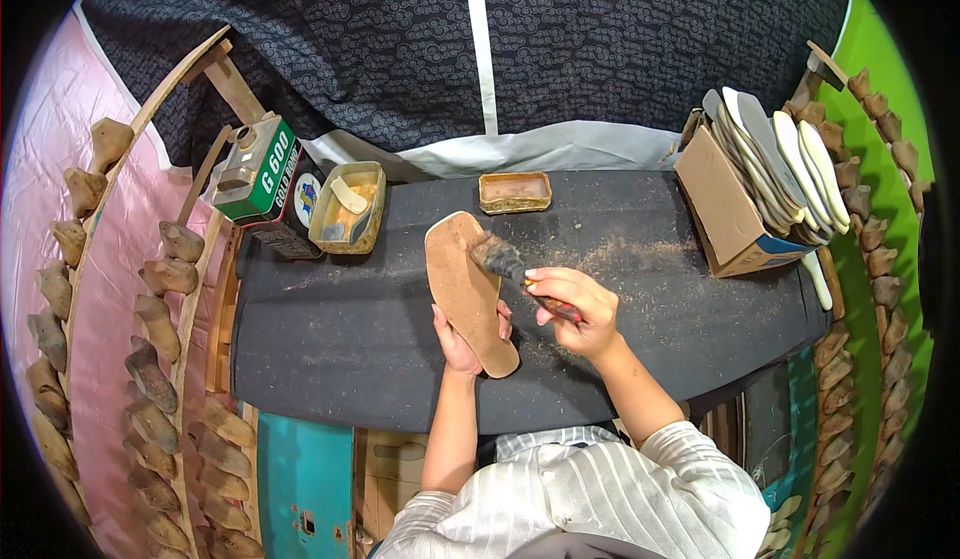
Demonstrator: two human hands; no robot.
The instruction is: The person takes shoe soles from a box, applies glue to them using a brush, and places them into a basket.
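A brown shoe insole (462,289) is held up over the dark table, its broad end pointing away from me. My left hand (460,344) grips it near the narrower heel end, thumb on one side and fingers on the other. In my right hand (578,309) is a brush (500,259) with dark, clumped bristles and a reddish handle. The bristles touch the insole's right edge near its broad end.
A shallow rectangular tin (515,207) sits at the table's far edge. To the left stand a plastic tub (371,242) with scraps inside and a green-and-black metal can (262,184). At right, a cardboard box (720,221) holds several insoles. Racks of wooden shoe lasts (152,374) flank both sides.
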